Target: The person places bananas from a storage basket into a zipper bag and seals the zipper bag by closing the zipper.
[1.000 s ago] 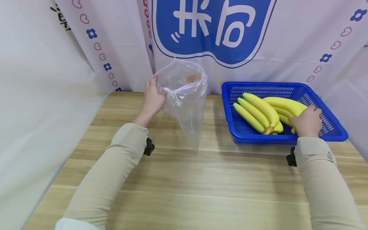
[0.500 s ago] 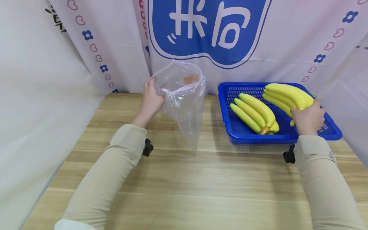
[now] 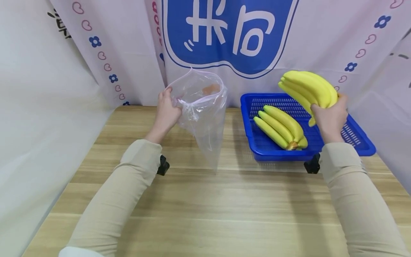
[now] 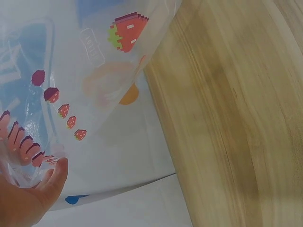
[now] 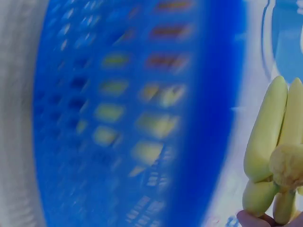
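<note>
Head view: both arms [image 3: 118,192] stretch forward, left hand [image 3: 167,111] gripping one bag [image 3: 208,123], right hand [image 3: 330,116] holding one banana bunch [image 3: 309,87] over one basket [image 3: 279,155]. Another bunch [image 3: 282,125] lies inside.

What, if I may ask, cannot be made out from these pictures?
Head: the far side of the right hand is hidden by the held bananas.
Right wrist: the basket is blurred, and its wall breaks the other bananas into patches; the held bananas leave the right edge.
Left wrist: left and bottom edges crop the left hand; top and left edges crop the bag.
</note>
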`<action>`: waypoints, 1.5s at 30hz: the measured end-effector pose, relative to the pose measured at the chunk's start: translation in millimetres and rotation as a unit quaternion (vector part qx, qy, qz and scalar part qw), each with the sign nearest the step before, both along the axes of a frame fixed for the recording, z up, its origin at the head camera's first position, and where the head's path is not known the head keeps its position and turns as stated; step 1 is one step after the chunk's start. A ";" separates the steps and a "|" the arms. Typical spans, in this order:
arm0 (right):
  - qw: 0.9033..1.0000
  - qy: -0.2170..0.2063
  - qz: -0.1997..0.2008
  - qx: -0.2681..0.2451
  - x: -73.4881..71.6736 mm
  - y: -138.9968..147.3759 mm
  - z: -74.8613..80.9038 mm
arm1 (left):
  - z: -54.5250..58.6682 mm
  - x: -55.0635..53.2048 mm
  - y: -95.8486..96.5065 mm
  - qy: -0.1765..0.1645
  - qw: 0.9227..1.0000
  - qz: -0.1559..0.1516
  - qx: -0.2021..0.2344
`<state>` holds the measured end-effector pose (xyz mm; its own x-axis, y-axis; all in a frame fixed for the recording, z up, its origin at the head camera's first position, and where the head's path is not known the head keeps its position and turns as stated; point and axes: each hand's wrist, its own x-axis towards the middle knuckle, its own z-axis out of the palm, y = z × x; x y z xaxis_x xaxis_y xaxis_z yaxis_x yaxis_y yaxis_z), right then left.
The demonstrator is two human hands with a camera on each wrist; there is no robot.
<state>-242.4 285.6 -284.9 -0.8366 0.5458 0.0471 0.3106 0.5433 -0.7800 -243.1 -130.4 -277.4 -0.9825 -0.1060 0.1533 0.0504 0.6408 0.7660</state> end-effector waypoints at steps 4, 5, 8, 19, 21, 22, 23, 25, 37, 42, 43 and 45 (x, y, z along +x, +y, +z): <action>0.999 0.040 0.023 -0.015 -0.3 -16.8 10.8 | 0.4 0.2 1.5 -0.002 1.000 -0.003 0.002; 0.998 0.051 0.029 -0.022 -0.5 -20.9 13.4 | 0.4 0.1 1.8 -0.002 1.000 -0.005 0.003; 0.996 0.074 0.045 -0.029 -1.1 -34.2 21.5 | 0.4 0.6 2.3 -0.001 1.000 -0.007 0.005; 0.985 0.144 0.095 -0.029 -3.1 -84.1 44.5 | -2.0 -0.4 0.5 -0.001 1.000 -0.006 0.004; 0.982 0.153 0.107 -0.026 -1.9 -93.4 48.2 | -1.9 -0.5 1.3 -0.003 1.000 -0.006 0.004; 0.980 0.158 0.115 -0.022 -1.0 -98.3 50.0 | -1.9 -0.4 1.7 -0.003 1.000 -0.006 0.005; 0.979 0.163 0.124 -0.019 0.0 -103.0 51.6 | -1.8 -0.4 2.1 -0.004 1.000 -0.006 0.005; 0.975 0.172 0.141 -0.014 2.4 -112.7 54.4 | -1.8 -0.7 2.8 -0.004 1.000 -0.007 0.005; 0.945 0.232 0.227 0.048 7.5 -159.1 58.5 | 0.0 -0.6 3.1 0.002 1.000 -0.013 0.013; 0.936 0.250 0.226 0.100 9.0 -165.2 55.8 | 1.1 -0.7 7.5 -0.001 1.000 -0.019 0.018; 0.934 0.254 0.227 0.108 9.1 -166.1 55.2 | 1.1 -0.8 8.0 -0.001 1.000 -0.019 0.016; 0.930 0.259 0.230 0.126 9.2 -167.7 53.7 | 0.7 -1.1 8.9 -0.003 1.000 -0.019 0.016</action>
<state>-233.2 117.9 -231.2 -0.8077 0.0538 0.5871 -0.3816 0.7113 -0.5903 -244.2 -121.5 -276.7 -0.9867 -0.0736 0.1452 0.0700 0.6137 0.7865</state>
